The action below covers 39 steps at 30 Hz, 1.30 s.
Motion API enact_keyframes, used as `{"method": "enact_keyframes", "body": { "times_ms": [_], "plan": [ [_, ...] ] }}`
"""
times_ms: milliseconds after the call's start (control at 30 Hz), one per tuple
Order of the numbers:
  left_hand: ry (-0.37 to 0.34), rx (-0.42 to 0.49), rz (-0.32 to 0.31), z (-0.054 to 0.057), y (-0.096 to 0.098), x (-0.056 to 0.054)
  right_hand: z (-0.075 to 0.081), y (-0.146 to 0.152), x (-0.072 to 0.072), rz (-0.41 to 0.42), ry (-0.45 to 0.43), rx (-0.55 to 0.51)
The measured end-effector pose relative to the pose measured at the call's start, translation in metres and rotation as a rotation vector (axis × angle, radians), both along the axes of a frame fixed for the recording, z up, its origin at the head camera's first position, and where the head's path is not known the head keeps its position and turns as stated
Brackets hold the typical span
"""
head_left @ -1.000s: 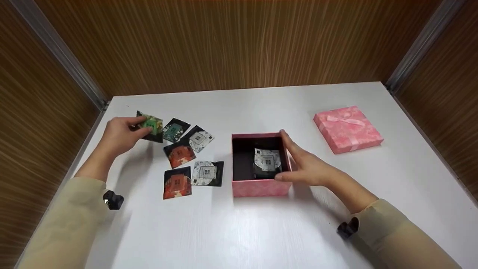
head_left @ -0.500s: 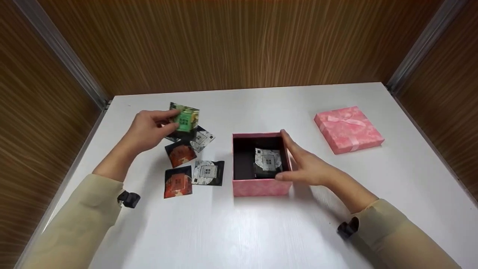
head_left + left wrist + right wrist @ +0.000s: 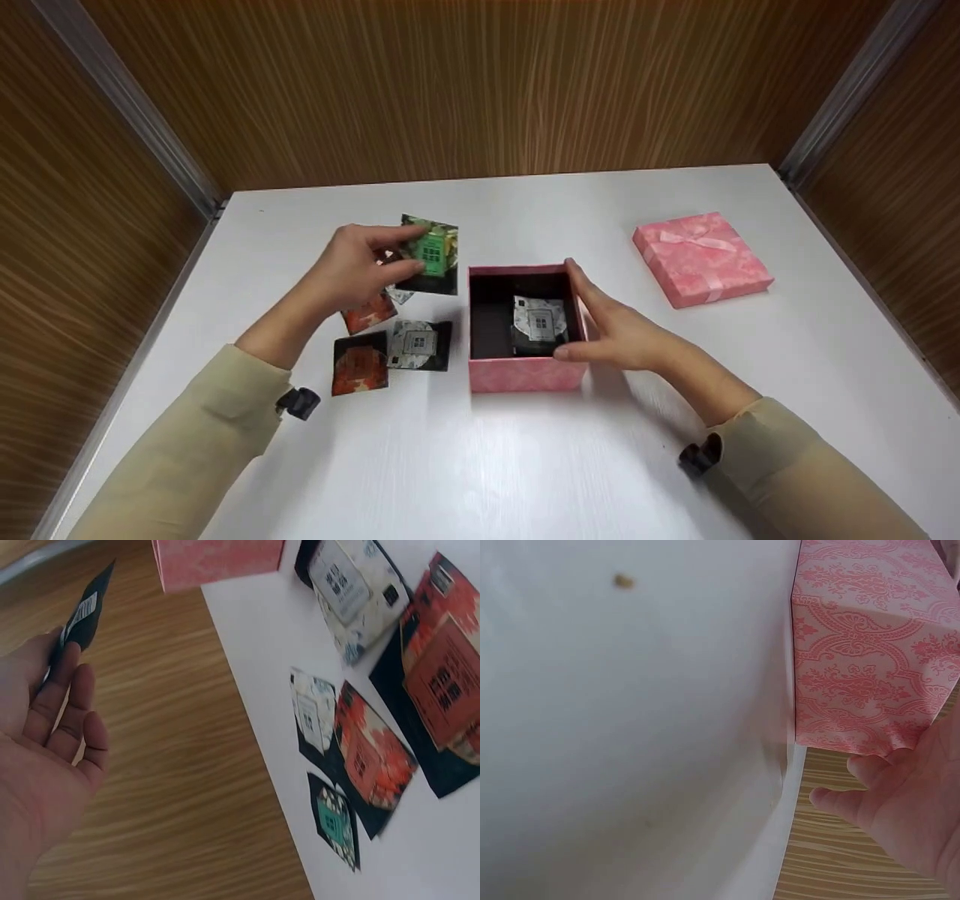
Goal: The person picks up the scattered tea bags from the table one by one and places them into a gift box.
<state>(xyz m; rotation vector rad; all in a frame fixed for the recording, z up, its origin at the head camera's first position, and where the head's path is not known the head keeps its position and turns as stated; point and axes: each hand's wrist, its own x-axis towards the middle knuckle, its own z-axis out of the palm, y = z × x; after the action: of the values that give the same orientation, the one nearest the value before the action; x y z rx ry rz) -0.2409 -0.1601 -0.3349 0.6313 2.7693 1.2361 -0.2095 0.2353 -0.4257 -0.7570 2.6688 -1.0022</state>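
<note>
1. The left hand [image 3: 349, 270] pinches a green sachet [image 3: 433, 256] between thumb and fingers by its left side, above the table [image 3: 487, 465] and just left of the box; this side hold probably serves to leave the far side free and the printed face mostly uncovered
2. The right hand [image 3: 626, 337] grips the pink box [image 3: 525, 376] on its right side, thumb at the near rim and a finger at the far corner, a spread that seems meant to steady the box while leaving its mouth uncovered
3. Within the box, a white-and-black sachet [image 3: 538, 322] lies on the right, printed face up, with dark lining showing to its left (whether anything lies beneath it, I cannot tell)
4. The matching lid [image 3: 701, 259], with its pale bow, lies on the table to the right, well apart from the box, likely to keep the opening accessible
5. Left of the box lie a loose white sachet [image 3: 418, 343], a red sachet [image 3: 360, 365] beside it and a second red sachet [image 3: 371, 311]; the left wrist view also shows a teal sachet [image 3: 332, 823] and a smaller-looking white one [image 3: 310, 720]
</note>
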Motion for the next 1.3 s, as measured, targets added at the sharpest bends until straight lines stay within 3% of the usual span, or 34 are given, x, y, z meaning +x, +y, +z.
{"method": "enact_keyframes", "body": {
  "times_ms": [200, 533, 767, 867, 1100, 1300],
  "plan": [
    [0.025, -0.01, -0.053, -0.004, 0.022, 0.006, -0.001, 0.0, 0.0, -0.007, -0.003, 0.005],
    [0.093, -0.027, -0.201, -0.016, 0.058, 0.005, -0.002, 0.001, -0.001, -0.002, 0.012, 0.009],
    [0.063, -0.013, -0.295, -0.029, 0.081, 0.007, -0.002, 0.002, -0.001, 0.002, 0.006, -0.002],
    [0.056, -0.017, -0.321, -0.035, 0.089, 0.007, -0.002, 0.002, 0.0, 0.001, 0.001, 0.005],
    [0.161, -0.104, -0.36, -0.043, 0.107, 0.005, -0.003, 0.002, -0.002, 0.013, 0.015, 0.009],
    [0.158, -0.164, -0.391, -0.045, 0.117, 0.004, -0.002, 0.002, -0.001, 0.024, 0.023, 0.016]
  ]
}}
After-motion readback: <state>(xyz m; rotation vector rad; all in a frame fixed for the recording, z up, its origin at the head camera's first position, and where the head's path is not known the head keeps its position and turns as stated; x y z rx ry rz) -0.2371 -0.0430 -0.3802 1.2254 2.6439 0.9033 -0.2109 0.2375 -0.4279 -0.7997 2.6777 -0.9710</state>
